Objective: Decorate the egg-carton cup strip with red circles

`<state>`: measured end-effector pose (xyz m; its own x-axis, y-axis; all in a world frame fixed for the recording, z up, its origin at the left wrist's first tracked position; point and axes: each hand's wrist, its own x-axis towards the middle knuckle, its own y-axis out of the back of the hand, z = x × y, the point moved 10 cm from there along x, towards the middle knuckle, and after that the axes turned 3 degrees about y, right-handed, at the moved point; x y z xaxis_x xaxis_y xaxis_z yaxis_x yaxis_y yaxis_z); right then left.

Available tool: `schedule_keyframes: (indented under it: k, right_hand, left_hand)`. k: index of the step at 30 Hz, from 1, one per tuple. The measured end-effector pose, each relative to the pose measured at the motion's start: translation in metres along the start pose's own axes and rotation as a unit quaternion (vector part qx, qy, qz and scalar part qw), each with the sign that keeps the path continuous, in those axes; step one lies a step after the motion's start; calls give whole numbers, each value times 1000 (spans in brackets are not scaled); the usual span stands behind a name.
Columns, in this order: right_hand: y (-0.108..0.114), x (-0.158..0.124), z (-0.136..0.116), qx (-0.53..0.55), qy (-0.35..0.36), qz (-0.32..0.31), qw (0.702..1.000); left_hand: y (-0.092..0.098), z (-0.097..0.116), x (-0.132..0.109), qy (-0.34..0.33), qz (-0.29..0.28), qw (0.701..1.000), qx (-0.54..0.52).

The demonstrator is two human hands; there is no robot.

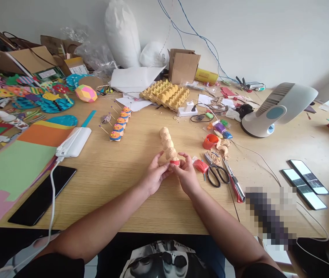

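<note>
In front of me on the table lies a beige caterpillar figure (168, 144), a row of several rounded humps. A patch of red clay (175, 162) covers part of its near end. My left hand (156, 175) is closed around the left side of that end, its thumb on the red patch. From the right, my right hand (188, 173) grips the same end, thumb also at the red clay. The fingers beneath are partly hidden. Beside my right hand are a red clay packet (201, 166) and black-handled scissors (216, 171).
A finished-looking striped caterpillar (120, 123) stands at back left. Yellow egg trays (166, 94) lie behind. At right are a box cutter (234, 181), an orange tape roll (210, 141) and a white fan (277, 112). A power bank (74, 142) and black phone (43, 195) lie left.
</note>
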<state>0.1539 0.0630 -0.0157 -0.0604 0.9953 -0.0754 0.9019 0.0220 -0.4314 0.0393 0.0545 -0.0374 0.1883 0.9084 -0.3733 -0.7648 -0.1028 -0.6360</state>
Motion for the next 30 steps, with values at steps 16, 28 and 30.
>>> schedule_keyframes:
  k: [16,28,30]
  right_hand:
    - [1,1,14,141,-80,0,987]
    - [0,-1,20,166,-102,3,981]
    - [-1,-1,19,169,-102,2,980]
  left_hand:
    - [4,7,4,-4,-3,999,-32]
    - [9,12,4,-37,7,999,-12]
    - [9,13,3,-41,8,999,-6]
